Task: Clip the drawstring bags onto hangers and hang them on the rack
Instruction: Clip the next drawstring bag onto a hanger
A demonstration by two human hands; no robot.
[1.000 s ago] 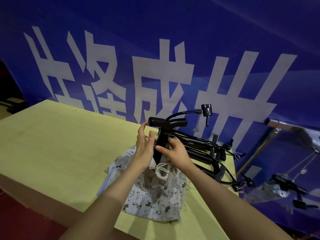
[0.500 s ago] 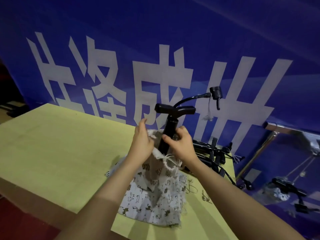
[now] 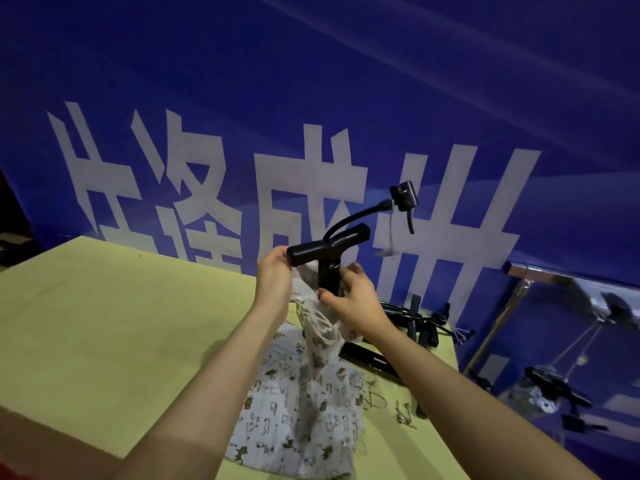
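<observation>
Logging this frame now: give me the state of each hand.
Left hand: pinching the rim of the printed white cloth drawstring bag.
Right hand: gripping the stem of the black T-shaped plastic hanger.

The bag (image 3: 304,403) I hold is thin, soft cloth, pale with a small dark animal print, its lower edge frayed, and its drawstring (image 3: 320,329) is rough, pale cord. The T-shaped black tool (image 3: 329,252) sticking out of it looks like smooth plastic with a slight sheen; its curved hose (image 3: 356,218) looks rubbery and matt. The table (image 3: 121,323) is matt, yellowish board. The blue banner (image 3: 311,98) behind looks like smooth, faintly glossy sheet. The rail (image 3: 568,277) at far right is shiny metal.
</observation>
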